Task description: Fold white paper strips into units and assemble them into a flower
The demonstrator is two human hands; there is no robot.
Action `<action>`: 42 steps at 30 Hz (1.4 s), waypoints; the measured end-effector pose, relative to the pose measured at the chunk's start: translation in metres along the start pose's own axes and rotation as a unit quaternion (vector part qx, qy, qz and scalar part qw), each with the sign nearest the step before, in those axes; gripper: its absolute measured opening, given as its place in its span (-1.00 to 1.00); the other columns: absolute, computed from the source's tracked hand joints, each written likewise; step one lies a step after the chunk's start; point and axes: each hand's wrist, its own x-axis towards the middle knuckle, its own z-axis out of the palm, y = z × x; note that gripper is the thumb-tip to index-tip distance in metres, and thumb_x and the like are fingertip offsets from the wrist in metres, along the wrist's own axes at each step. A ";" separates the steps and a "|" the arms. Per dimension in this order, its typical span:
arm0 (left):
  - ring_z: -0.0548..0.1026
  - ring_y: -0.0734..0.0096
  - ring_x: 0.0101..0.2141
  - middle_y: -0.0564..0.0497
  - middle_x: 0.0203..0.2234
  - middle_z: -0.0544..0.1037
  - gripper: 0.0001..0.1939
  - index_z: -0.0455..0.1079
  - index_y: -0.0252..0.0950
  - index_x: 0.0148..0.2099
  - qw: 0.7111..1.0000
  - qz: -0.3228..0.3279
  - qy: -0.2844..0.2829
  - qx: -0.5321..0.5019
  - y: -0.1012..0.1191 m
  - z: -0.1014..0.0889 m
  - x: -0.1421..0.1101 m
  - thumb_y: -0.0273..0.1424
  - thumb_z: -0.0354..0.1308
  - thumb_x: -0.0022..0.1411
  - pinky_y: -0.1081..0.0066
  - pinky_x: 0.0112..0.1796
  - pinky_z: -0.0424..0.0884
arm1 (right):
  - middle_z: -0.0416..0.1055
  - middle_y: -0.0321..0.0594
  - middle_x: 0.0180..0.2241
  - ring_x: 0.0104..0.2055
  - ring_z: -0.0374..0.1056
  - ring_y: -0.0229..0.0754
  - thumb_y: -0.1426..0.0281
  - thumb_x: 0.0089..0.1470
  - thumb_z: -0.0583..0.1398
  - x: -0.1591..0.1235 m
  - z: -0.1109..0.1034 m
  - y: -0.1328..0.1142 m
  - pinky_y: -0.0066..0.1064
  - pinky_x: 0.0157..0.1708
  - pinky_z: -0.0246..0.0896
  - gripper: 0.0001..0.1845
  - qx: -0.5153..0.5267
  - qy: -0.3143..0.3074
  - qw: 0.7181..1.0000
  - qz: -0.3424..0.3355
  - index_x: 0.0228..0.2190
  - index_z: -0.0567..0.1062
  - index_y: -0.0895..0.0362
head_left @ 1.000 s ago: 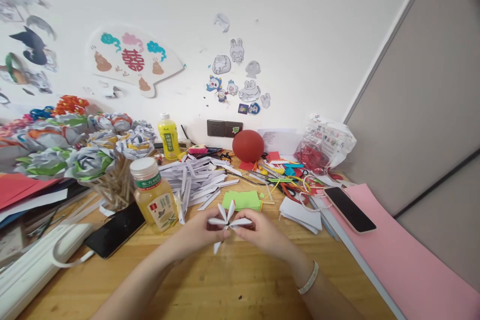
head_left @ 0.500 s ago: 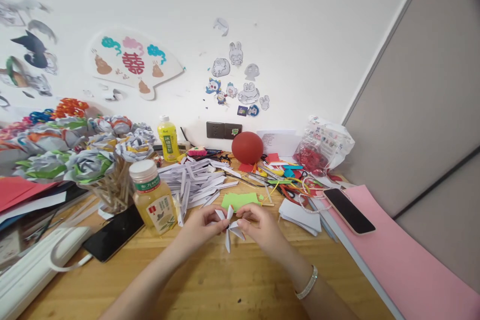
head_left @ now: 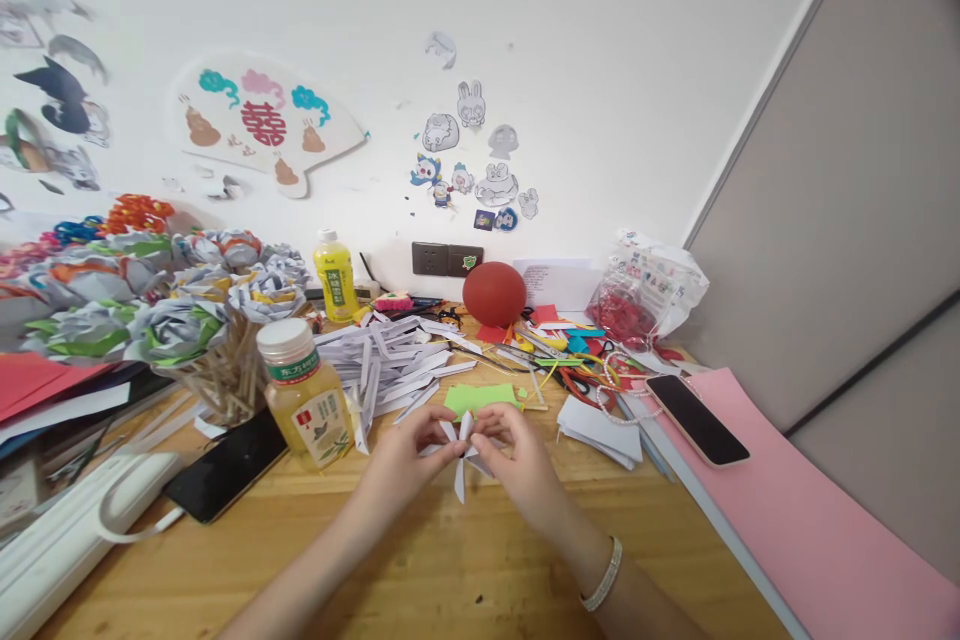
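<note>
A small white folded-paper flower with narrow pointed petals and a dark centre is held over the wooden table, between both hands. My left hand pinches it from the left, thumb close to the centre. From the right, my right hand closes thumb and fingers on an upper petal. Fingers cover part of the petals on both sides. Just behind the hands lies a stack of lime-green paper. A heap of folded white paper strips spreads farther back to the left.
A tea bottle and a black phone are left of my arms, near a white power strip. White paper slips, another phone and pink paper lie right. A red balloon sits by the wall.
The paper flower has turned in my fingers, so a petal now points down toward me. My right hand has shifted its hold inward, from a side petal to an upper one.
</note>
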 end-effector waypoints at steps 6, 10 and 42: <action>0.45 0.42 -0.46 0.08 -0.52 0.49 -0.80 0.38 -0.26 -0.29 0.997 0.023 -0.015 0.073 0.007 0.002 -0.003 -0.26 0.15 0.04 0.48 -0.40 0.34 | 0.41 -0.24 -0.35 -0.25 0.35 -0.20 0.41 -0.01 0.15 -0.002 0.001 -0.005 -0.37 -0.22 0.25 -0.88 -0.016 -0.017 1.000 -0.010 -0.34 0.37 0.11; 0.44 0.41 -0.45 0.06 -0.50 0.49 -0.79 0.39 -0.27 -0.29 0.996 0.023 -0.023 0.082 0.012 0.005 -0.006 -0.25 0.15 0.05 0.47 -0.39 0.34 | 0.37 -0.28 -0.42 -0.31 0.33 -0.21 0.37 0.00 0.15 -0.001 -0.002 -0.007 -0.39 -0.27 0.22 -0.92 -0.035 -0.003 0.999 -0.010 -0.43 0.35 0.12; 0.37 0.42 -0.52 0.07 -0.57 0.44 -0.75 0.34 -0.31 -0.41 0.989 -0.031 -0.099 0.110 0.000 0.014 -0.008 -0.23 0.01 0.12 0.49 -0.50 0.22 | 0.40 -0.26 -0.41 -0.33 0.30 -0.22 0.54 -0.04 0.16 0.005 -0.015 -0.008 -0.42 -0.31 0.20 -0.89 -0.183 -0.046 0.981 -0.050 -0.42 0.45 0.12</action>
